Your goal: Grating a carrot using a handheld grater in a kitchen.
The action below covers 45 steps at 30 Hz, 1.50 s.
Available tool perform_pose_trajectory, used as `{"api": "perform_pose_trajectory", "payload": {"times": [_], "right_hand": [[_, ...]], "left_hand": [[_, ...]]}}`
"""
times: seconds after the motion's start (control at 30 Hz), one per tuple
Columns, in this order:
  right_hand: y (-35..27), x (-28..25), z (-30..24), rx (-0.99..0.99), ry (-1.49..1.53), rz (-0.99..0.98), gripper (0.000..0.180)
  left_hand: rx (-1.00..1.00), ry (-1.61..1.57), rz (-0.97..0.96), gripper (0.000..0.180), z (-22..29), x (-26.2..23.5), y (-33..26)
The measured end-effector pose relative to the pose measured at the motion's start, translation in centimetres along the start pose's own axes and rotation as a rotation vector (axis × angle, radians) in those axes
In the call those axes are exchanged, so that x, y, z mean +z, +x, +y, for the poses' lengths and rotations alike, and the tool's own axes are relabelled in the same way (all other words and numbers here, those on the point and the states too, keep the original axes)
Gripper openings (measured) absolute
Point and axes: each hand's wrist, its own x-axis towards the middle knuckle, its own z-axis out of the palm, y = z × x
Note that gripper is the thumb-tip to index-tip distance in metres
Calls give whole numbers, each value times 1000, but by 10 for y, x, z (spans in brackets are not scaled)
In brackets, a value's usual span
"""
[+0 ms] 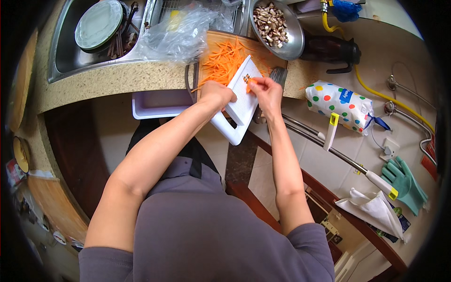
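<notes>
A white hand grater (243, 104) leans at a slant over the counter's edge, its top end on a wooden cutting board (269, 50). My left hand (218, 95) is closed on the grater's left side. My right hand (267, 92) pinches a small orange piece of carrot (250, 86) against the grating face, just below its metal-toothed holes. Shredded carrot (222, 62) lies in a loose heap on the board, left of and beyond the grater. The grater's underside and part of my left fingers are hidden.
Past the board stands a steel bowl of chopped mushrooms (292, 35), beside a dark jug (329, 52). Crumpled clear plastic bags (181, 37) lie by the sink (66, 63), which holds stacked plates (99, 23). Below the counter sits a pale plastic bin (159, 107); a dotted tissue pack (336, 104) hangs right.
</notes>
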Motion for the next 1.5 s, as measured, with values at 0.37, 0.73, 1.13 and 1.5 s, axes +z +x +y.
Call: {"api": "perform_pose_trajectory", "payload": {"times": [0.37,0.73,1.13,1.5], "right_hand": [[-13,-2,4,13,-76,-10,19],[44,-15,31,57,-137,108,16],[12,-1,3,-34,-173,54,27],[54,32,18,-114,-569,81,48]], "left_hand": [[-12,28,15,18,-6,-1,5],[-18,15,0,17,0,3,7],[-18,-53,48,18,5,-2,11],[-38,-7,47,20,10,2,1]]}}
